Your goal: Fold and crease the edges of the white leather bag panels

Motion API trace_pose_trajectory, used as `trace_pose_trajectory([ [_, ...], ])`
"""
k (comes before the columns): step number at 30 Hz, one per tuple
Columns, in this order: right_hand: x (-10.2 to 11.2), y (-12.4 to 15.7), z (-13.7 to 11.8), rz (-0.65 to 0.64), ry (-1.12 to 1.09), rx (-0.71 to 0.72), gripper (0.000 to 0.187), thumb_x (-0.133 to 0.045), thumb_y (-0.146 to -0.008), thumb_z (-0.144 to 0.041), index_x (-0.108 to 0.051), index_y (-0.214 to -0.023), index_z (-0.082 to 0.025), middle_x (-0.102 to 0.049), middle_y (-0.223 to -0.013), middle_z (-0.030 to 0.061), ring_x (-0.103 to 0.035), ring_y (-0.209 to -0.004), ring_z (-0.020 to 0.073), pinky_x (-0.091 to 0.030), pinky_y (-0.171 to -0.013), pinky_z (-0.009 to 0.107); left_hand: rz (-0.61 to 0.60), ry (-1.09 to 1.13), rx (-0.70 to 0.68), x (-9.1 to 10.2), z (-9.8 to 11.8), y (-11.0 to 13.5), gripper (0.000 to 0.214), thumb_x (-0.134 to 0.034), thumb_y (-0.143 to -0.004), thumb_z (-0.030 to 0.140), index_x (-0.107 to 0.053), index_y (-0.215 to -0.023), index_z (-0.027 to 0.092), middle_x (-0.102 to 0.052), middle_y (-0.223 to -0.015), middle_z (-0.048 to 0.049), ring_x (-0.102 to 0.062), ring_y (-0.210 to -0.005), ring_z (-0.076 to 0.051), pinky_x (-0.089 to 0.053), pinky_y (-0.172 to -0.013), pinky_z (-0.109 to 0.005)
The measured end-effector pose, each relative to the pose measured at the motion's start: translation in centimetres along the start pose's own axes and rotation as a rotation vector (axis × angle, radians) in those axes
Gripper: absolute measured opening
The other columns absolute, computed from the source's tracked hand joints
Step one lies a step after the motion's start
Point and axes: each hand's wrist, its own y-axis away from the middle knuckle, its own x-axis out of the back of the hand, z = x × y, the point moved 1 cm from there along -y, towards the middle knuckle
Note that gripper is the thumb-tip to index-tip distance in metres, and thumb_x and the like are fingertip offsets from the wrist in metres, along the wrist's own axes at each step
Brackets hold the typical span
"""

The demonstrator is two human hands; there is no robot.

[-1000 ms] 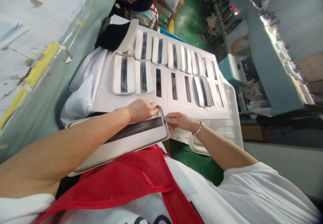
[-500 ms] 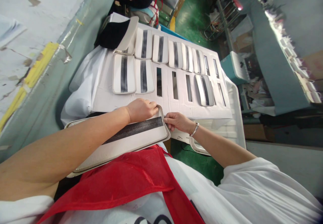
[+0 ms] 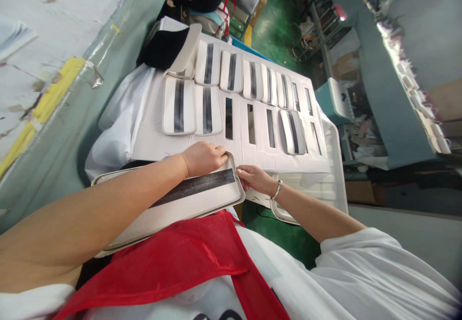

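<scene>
A long white padded panel (image 3: 187, 204) with a dark strip down its middle lies across my lap, over a red apron (image 3: 173, 262). My left hand (image 3: 204, 157) is closed on the panel's far corner, fingers curled over its rim. My right hand (image 3: 254, 178) pinches the same end's edge from the right side; a silver bracelet sits on that wrist. Just beyond both hands lies a white board (image 3: 252, 154) with dark rectangular slots.
Several smaller white pads with dark strips (image 3: 178, 106) rest on the slotted board in two rows. A dark cloth (image 3: 162, 48) lies at its far left corner. A white plastic crate (image 3: 334, 175) stands at right, over green floor (image 3: 274, 26). A grey-green wall (image 3: 72, 98) runs along the left.
My right hand has slid slightly down and left along the panel's end edge. My left hand keeps its grip on the corner. The view shifted a little.
</scene>
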Motion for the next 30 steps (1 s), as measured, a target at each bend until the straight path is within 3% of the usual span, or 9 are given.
trace_pose_trajectory([
  [5,0.0,0.1,1.1,-0.051,-0.295,-0.019,0.051,-0.074,-0.062,-0.06,-0.048,-0.069,-0.017,-0.05,-0.048,-0.0076,-0.044,-0.037,0.0034,-0.037,-0.038,0.015,-0.004,0.013,0.014,0.0,-0.1,-0.1,0.022,-0.046,-0.087,0.015,-0.067,-0.093,0.012,-0.064,-0.081,-0.0104,-0.059,-0.062,-0.017,-0.038,-0.051,-0.027],
  [13,0.3,0.0,1.3,-0.081,-0.397,-0.046,0.044,-0.081,-0.061,-0.046,-0.051,-0.071,-0.015,-0.053,-0.05,-0.0073,-0.046,-0.039,0.0028,-0.038,-0.04,0.014,0.012,0.034,0.055,0.1,0.1,0.0,0.021,-0.046,-0.086,0.015,-0.067,-0.088,0.012,-0.063,-0.078,-0.0106,-0.058,-0.061,-0.018,-0.037,-0.051,-0.027],
  [17,0.7,0.2,0.9,-0.081,-0.326,-0.035,0.048,-0.079,-0.059,-0.052,-0.052,-0.073,-0.016,-0.055,-0.053,-0.0061,-0.049,-0.042,0.0041,-0.041,-0.043,0.015,0.016,0.052,0.078,0.2,0.2,-0.1,0.021,-0.046,-0.086,0.014,-0.067,-0.087,0.012,-0.063,-0.078,-0.0108,-0.058,-0.061,-0.017,-0.037,-0.052,-0.027],
  [21,0.6,1.1,-1.0,-0.042,0.066,-0.004,0.043,-0.07,-0.067,-0.056,-0.053,-0.073,-0.017,-0.057,-0.055,-0.0036,-0.054,-0.046,0.0085,-0.043,-0.045,0.019,-0.019,0.054,0.092,0.1,0.3,-0.2,0.02,-0.046,-0.087,0.015,-0.066,-0.088,0.013,-0.063,-0.079,-0.0109,-0.058,-0.063,-0.019,-0.038,-0.053,-0.027],
  [26,-1.0,2.6,-4.0,0.157,0.741,0.042,0.028,-0.049,-0.083,-0.03,-0.043,-0.058,-0.019,-0.05,-0.043,-0.0038,-0.052,-0.041,0.0097,-0.034,-0.044,0.02,0.007,0.046,0.092,-0.1,0.4,-0.1,0.02,-0.046,-0.086,0.015,-0.066,-0.087,0.012,-0.062,-0.078,-0.0111,-0.059,-0.062,-0.018,-0.039,-0.053,-0.027],
  [30,-2.1,3.0,-4.4,0.286,0.977,0.156,0.029,-0.043,-0.084,-0.025,-0.037,-0.056,-0.02,-0.045,-0.04,-0.0026,-0.045,-0.041,0.0091,-0.027,-0.047,0.021,0.007,0.022,0.081,0.0,0.4,0.0,0.02,-0.047,-0.086,0.015,-0.066,-0.088,0.012,-0.061,-0.076,-0.0108,-0.06,-0.063,-0.019,-0.038,-0.05,-0.026],
])
